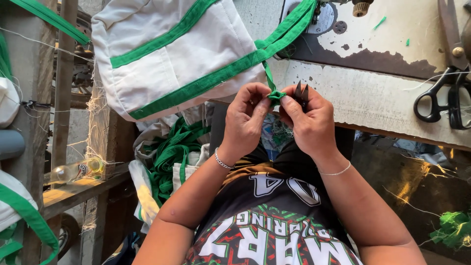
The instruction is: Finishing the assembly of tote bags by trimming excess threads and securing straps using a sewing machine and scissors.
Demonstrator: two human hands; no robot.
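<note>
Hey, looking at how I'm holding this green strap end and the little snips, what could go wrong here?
1. The thread snips in the right hand point up right beside the left hand fingers pinching the green strap end; a slip could nick a fingertip.
2. The white bag hangs partly off the worn table; it may drag on the strap.
3. Cutting too deep could fray the strap.

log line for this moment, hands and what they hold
left hand: pinching green strap end | right hand: holding thread snips | white bag: on table
</note>
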